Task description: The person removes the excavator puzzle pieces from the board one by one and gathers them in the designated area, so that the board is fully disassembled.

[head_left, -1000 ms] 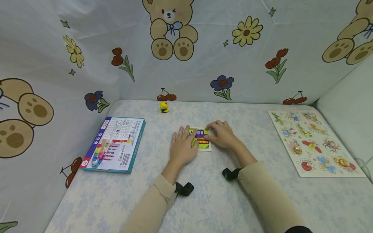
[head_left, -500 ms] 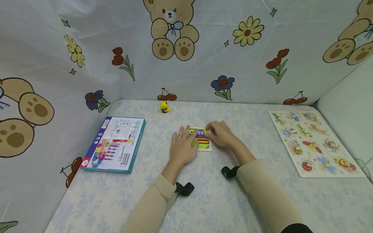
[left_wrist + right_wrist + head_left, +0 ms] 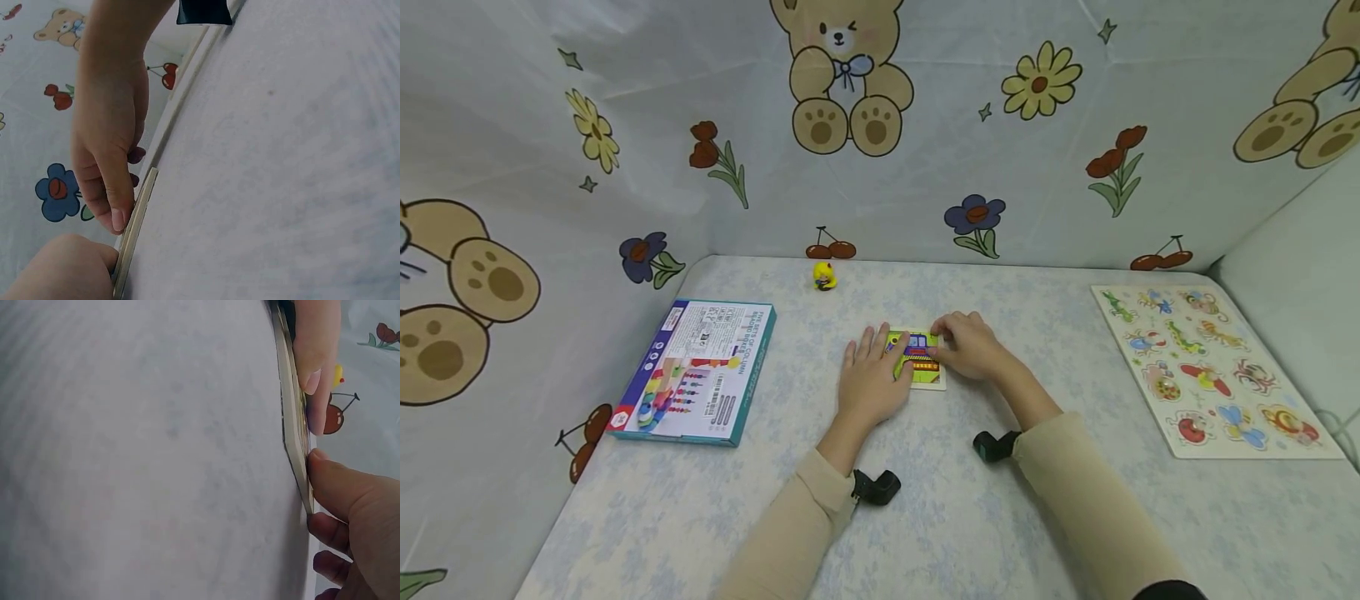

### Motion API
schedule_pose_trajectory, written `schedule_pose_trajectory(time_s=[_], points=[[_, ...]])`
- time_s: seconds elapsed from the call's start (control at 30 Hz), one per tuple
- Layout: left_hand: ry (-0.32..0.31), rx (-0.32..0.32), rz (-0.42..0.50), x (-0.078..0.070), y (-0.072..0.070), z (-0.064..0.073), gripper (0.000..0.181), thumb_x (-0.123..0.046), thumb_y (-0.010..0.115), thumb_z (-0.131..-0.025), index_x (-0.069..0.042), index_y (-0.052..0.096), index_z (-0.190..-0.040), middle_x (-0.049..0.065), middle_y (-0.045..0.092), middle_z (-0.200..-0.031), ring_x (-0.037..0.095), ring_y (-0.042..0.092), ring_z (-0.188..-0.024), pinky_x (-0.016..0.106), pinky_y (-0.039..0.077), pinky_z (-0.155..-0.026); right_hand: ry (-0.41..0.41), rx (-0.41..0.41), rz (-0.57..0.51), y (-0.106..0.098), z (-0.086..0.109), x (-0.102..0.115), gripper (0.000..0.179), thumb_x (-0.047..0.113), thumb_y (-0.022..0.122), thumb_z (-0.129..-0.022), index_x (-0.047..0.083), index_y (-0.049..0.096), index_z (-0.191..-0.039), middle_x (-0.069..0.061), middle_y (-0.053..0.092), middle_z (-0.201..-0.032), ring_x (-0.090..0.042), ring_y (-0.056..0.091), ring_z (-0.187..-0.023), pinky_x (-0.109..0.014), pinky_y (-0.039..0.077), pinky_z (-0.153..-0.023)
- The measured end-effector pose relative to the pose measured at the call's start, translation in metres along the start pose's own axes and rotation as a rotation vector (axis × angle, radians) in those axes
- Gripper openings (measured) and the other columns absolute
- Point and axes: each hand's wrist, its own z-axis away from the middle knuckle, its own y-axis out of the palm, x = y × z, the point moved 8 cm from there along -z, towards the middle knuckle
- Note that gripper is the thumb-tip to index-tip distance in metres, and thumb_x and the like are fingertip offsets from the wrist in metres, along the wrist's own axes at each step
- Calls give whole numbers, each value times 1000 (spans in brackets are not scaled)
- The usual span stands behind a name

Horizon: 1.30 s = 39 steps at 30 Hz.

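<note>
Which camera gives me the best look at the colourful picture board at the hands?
The head view: it shows the picture board's printed face from above, though the left hand covers part. Both wrist views show mainly its thin edge.

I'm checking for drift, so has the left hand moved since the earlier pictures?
No, not visibly: in the head view, the left hand keeps its place against the box.

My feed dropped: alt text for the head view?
A person's left grip rests on a colourful picture board while the right grip holds its right edge; a box lies left, an animal-print sheet right.
</note>
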Motion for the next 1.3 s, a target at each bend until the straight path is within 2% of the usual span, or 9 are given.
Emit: schedule_pose_trajectory(time_s=[0.2,0.5,0.73,0.97,1.13,1.3], points=[[-4,7,0,-1,-1,0,55,-51,28,-104,-39,25,-157,-2,9,-169,24,3,-157,50,0,-126,-67,-17,37,-5,16,6,47,45,74,-87,17,67,-124,-6,60,-126,-27,48,-113,-51,44,-100],[0,10,-15,-2,-5,-1,53,-49,25,-105,-39,23,-157,-2,9,-169,24,3,-157,50,0,-126,-207,-33,126,-2,35,26,52,49,77,-82,16,70,-122,-2,63,-125,-24,52,-113,-48,45,-102],[4,1,-18,-1,-3,0,53,-49,26,-105,-38,25,-157,-2,11,-168,26,5,-156,51,2,-126,-284,-78,221,0,40,33,47,46,73,-88,14,72,-122,-4,66,-122,-23,55,-108,-45,49,-95],[2,-4,-6,-2,-4,2,54,-51,27,-104,-38,27,-156,-1,11,-168,26,5,-156,51,2,-126,-432,-168,275,-2,50,46,34,36,73,-89,9,76,-111,-6,70,-110,-22,62,-96,-39,55,-85],[3,3,-4,-3,-4,2,53,-50,27,-105,-38,27,-156,-1,11,-168,26,5,-156,51,1,-126,-465,-187,322,-1,53,50,33,34,71,-92,7,74,-111,-6,70,-110,-22,63,-99,-38,55,-87],[9,5,17,-2,-3,2,54,-51,28,-104,-38,26,-156,-1,12,-168,25,4,-156,51,2,-126,-493,-196,330,-1,57,52,31,32,69,-94,7,74,-111,-6,69,-109,-22,63,-96,-38,56,-84]])
